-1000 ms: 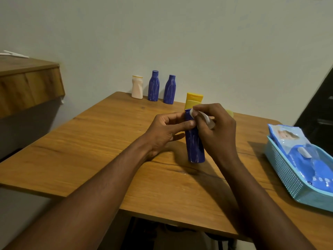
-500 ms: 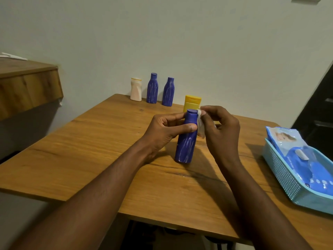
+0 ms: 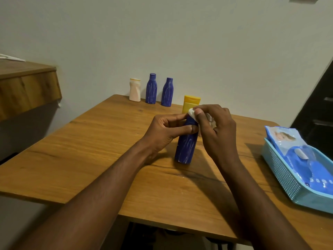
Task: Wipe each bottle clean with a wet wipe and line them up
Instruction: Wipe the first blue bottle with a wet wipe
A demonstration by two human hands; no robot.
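A blue bottle with pale streaks stands on the wooden table near its middle, tilted slightly. My left hand grips its neck from the left. My right hand holds a bunched white wet wipe pressed over the bottle's cap. Behind my hands a yellow bottle is partly hidden. Along the wall at the back stand a white bottle and two more blue bottles in a row.
A light blue basket sits at the table's right edge with a blue pack of wet wipes in it. A wooden shelf juts out at the left. A dark door is at the far right.
The bottle has tilted and shifted slightly left, then steadied. My right hand has brought the wipe from the bottle's side up onto its cap.
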